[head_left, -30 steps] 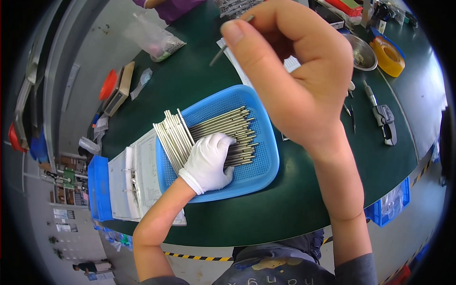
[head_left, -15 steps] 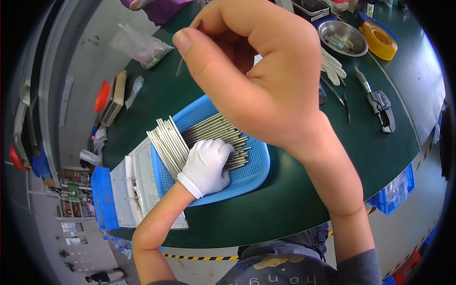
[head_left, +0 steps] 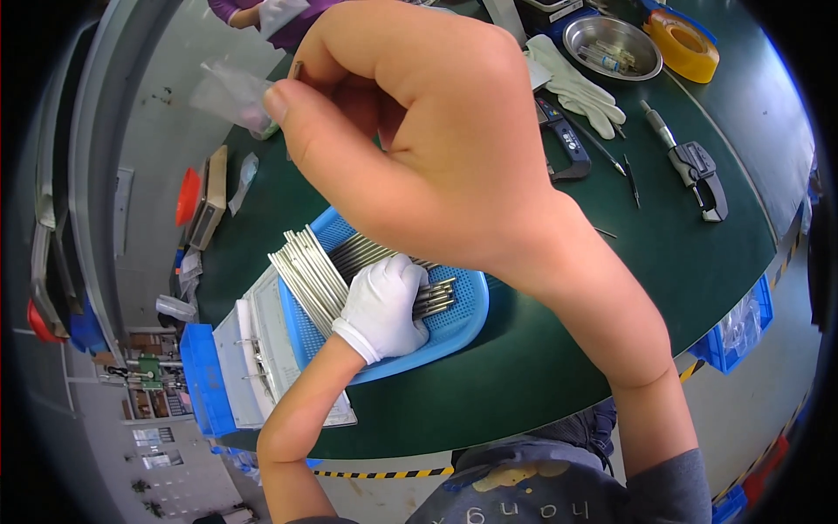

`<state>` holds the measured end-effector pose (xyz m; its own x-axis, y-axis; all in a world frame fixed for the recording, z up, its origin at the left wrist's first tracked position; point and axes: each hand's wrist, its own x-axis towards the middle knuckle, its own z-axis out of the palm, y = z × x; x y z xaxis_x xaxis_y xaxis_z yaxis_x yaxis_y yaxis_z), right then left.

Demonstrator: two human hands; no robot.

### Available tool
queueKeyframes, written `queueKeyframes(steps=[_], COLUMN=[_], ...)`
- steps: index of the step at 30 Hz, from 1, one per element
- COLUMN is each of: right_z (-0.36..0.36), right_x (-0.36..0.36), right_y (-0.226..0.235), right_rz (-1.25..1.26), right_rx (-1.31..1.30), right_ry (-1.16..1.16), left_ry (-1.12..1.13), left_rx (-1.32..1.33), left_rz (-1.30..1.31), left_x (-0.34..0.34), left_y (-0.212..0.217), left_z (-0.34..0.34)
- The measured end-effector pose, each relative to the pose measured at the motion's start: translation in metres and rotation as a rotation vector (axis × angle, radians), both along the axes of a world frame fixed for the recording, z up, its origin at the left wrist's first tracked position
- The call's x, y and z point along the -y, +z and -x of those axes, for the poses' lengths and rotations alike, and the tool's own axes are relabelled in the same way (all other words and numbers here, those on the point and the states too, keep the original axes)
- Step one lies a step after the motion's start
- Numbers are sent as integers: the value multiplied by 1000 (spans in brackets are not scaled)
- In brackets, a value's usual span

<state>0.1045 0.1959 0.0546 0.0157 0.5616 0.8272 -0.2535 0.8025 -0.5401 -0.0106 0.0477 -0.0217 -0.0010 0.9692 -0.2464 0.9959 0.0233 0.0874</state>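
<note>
right hand [head_left: 436,148] raised nearer, pinching thin rod [head_left: 297,68], hiding tray [head_left: 454,323] | gloved left hand [head_left: 384,306] flat on rods [head_left: 305,275]

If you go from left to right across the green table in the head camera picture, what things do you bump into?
Red cap → open binder → blue tray of metal rods, under the gloved left hand → spare white glove → grey caliper.

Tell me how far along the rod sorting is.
Done: a fanned batch of metal rods lies across the blue tray's left edge. In hand: the bare right hand pinches one thin rod up close; the gloved left hand rests on the tray pile. Left: that pile.
</note>
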Motion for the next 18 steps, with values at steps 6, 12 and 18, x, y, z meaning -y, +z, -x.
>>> queueKeyframes(steps=[6, 12, 18], right_z=[2, 3, 3], right_x=[1, 3, 3], right_y=[1, 4, -1], right_rz=[-15, -6, -10], right_rx=[-67, -44, 8], right_ry=[-21, 199, 241], left_ry=[-119, -28, 28], left_rx=[21, 47, 236], left_rz=[28, -195, -386], left_x=[1, 8, -3], left_y=[-6, -13, 10], left_z=[4, 1, -3])
